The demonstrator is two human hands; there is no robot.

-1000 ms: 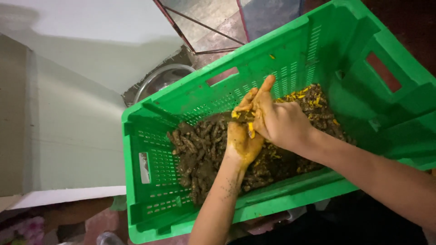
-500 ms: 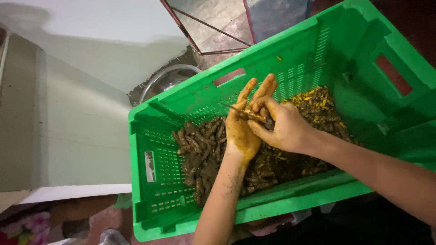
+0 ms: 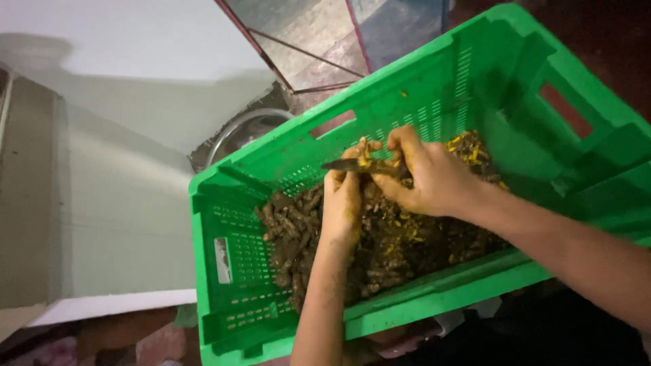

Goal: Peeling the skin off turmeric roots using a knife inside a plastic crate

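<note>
two hands over green crate (image 3: 271, 285) | right hand (image 3: 434, 179) grips knife (image 3: 352, 165), blade lying level, tip pointing left | left hand (image 3: 342, 196) closed on small root piece (image 3: 364, 161), touching blade, above root pile (image 3: 298, 237)

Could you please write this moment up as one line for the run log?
left hand: holds root piece | right hand: holds knife against it | below: green crate of muddy roots | behind: metal bowl

Both hands over green crate (image 3: 271, 325) of muddy brown roots (image 3: 298, 230). Right hand (image 3: 434, 179) grips small knife (image 3: 346, 164); left hand (image 3: 342, 200) holds a yellow-stained piece (image 3: 364, 161) against the blade.
</note>
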